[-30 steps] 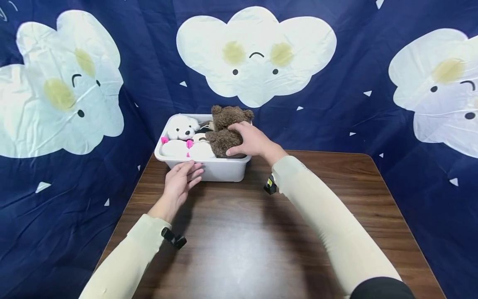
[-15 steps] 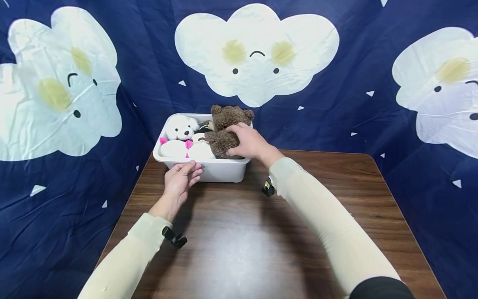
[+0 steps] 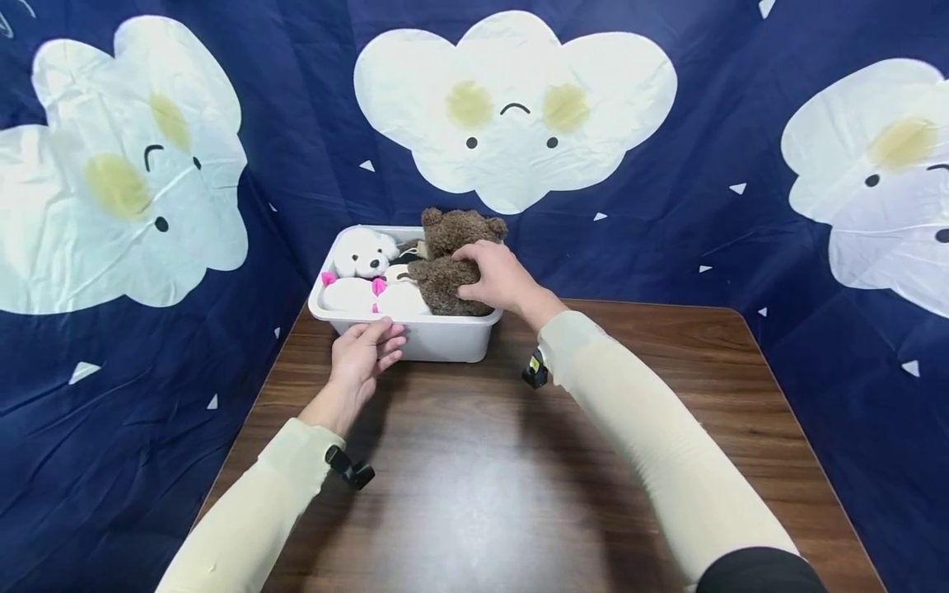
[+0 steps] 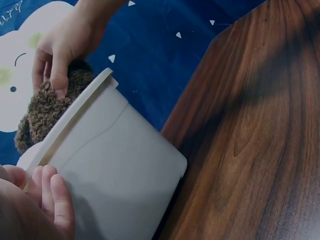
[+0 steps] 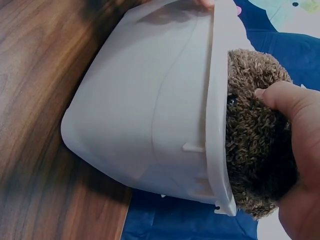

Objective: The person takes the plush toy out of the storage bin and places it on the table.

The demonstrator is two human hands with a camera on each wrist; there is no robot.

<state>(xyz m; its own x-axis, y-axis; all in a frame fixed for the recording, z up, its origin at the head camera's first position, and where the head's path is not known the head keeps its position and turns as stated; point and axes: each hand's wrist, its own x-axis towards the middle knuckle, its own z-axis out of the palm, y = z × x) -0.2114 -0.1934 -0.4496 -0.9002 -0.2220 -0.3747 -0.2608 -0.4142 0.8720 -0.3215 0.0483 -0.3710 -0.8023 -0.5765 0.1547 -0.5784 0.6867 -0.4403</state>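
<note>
A white plastic bin stands at the back left of the table, filled with plush toys. My right hand grips a brown plush bear at the bin's front right; its thumb sinks into the curly fur in the right wrist view. Behind it sits another brown plush bear. My left hand holds the bin's front rim, its fingers against the outer wall in the left wrist view. A white plush dog fills the back left corner, and white plush with pink bows lies in front.
A dark blue cloth with printed white clouds hangs behind and on both sides of the wooden table. The bin's back lies close to this cloth.
Both hands keep their places on the bin and the brown bear. The view shifts slightly; the right thumb sits a little higher on the bear's fur.
</note>
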